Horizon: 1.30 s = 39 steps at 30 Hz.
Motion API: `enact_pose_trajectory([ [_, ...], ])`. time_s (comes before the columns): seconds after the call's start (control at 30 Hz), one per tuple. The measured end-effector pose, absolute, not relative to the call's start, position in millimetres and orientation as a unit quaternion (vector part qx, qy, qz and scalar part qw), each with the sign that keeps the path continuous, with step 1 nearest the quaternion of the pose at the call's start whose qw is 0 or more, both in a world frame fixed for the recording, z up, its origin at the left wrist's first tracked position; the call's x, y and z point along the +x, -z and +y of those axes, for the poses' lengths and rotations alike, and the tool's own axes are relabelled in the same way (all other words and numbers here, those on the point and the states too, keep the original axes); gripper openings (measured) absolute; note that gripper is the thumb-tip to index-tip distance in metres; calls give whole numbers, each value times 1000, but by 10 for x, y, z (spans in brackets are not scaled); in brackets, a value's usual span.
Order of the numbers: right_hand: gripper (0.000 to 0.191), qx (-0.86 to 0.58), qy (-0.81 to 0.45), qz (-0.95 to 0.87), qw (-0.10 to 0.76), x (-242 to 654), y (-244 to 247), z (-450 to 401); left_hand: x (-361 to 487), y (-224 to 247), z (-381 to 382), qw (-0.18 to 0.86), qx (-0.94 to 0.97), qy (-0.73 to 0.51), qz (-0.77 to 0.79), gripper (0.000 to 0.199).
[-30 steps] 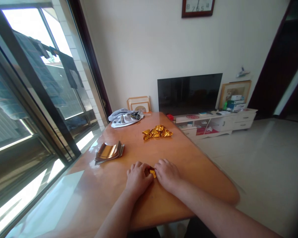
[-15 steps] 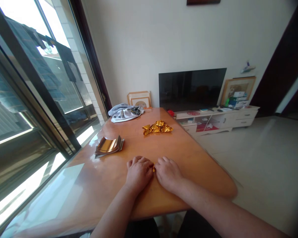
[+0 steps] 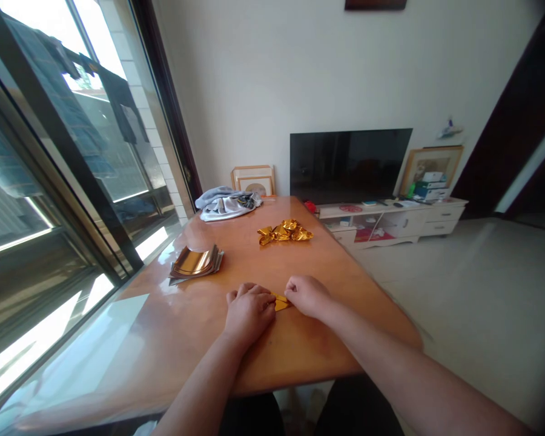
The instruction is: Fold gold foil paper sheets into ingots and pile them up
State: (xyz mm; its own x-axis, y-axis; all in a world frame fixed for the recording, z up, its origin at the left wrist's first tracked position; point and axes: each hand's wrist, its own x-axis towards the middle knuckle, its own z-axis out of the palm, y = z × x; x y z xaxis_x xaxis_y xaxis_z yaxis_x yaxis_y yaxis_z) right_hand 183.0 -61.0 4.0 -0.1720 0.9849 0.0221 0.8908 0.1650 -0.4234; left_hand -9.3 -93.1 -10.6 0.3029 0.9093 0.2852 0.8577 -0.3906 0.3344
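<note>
Half a second ago the two hands nearly met, with only a sliver of gold paper showing; now the right hand [image 3: 307,295] has drawn off to the right, and more of the gold paper [image 3: 280,303] shows, lying low on the worktop [image 3: 300,351] between the hands. That leaves more of its folded surface exposed — it looks worked but unfinished, as a judgement.

The left hand [image 3: 249,307] lies palm down over the paper's left end, fingers bent; whether its grip pinches or merely presses, I cannot tell. The right grip, fingers curled, looks closed on the right end. Both forearms reach forward and inward — wrists low. The crumpled gold pieces [image 3: 285,232] sit beyond, untouched.
</note>
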Motion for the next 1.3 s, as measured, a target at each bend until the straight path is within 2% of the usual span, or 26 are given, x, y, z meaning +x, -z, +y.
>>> enact_pose_trajectory([
  [0.17, 8, -647, -171, -736, 100, 1646, -131, -557, -92, 111, -927, 60, 799, -222, 555, 25],
  [0.5, 9, -667, -223, -708, 64, 1561, -138, -429, -94, 117, -925, 39, 797, -222, 560, 18],
  [0.73, 13, -634, -284, -709, 126, 1539, -9, -337, -110, 146, -917, 32, 793, -227, 564, 17],
  [0.8, 13, -622, -301, -707, 151, 1554, 32, -348, -133, 180, -896, 42, 791, -239, 561, 22],
  [0.87, 14, -610, -316, -704, 179, 1578, 60, -387, -163, 223, -870, 61, 779, -263, 565, 37],
  [0.93, 11, -598, -328, -700, 212, 1610, 65, -454, -196, 269, -845, 88, 763, -301, 565, 52],
  [1.03, 8, -581, -333, -693, 267, 1675, 21, -589, -237, 313, -829, 153, 748, -370, 530, 58],
  [1.17, 10, -542, -336, -699, 324, 1782, -82, -817, -245, 245, -886, 311, 694, -451, 467, 44],
  [1.3, 14, -478, -364, -713, 362, 1839, -204, -1097, -197, 30, -1088, 474, 656, -458, 367, 33],
])
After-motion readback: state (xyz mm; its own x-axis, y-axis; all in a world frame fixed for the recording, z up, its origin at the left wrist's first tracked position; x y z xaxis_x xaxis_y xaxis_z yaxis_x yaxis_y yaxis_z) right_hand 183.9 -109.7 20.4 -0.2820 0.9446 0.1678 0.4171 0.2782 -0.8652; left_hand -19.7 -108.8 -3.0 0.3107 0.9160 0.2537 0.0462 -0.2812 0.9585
